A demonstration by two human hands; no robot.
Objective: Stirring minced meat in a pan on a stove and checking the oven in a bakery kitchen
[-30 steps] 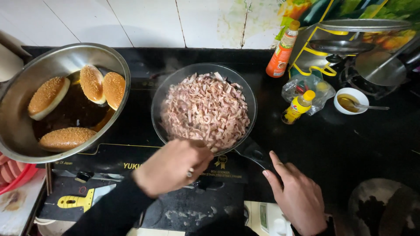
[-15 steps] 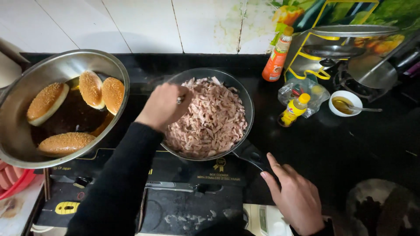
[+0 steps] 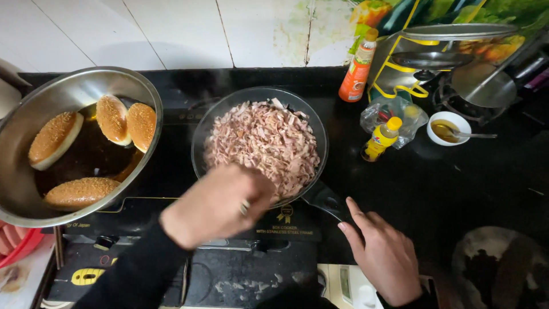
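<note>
Presently the frying pan [image 3: 260, 143], heaped with chopped pink meat [image 3: 264, 147], sits mid-bench on the black cooktop [image 3: 171, 166]. The left hand [image 3: 214, 203] hovers at its near rim, fingers curled; whether it holds anything cannot be told. The right hand [image 3: 384, 254] lies open beside the pan handle [image 3: 326, 200], gripping nothing. Advisable: steady that handle before working the meat.

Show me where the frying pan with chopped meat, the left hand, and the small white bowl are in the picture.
frying pan [image 3: 201, 137], head view, on its bare left rim.
left hand [image 3: 214, 206], head view, on the back of the hand.
small white bowl [image 3: 434, 120], head view, on its white rim at the left.
</note>
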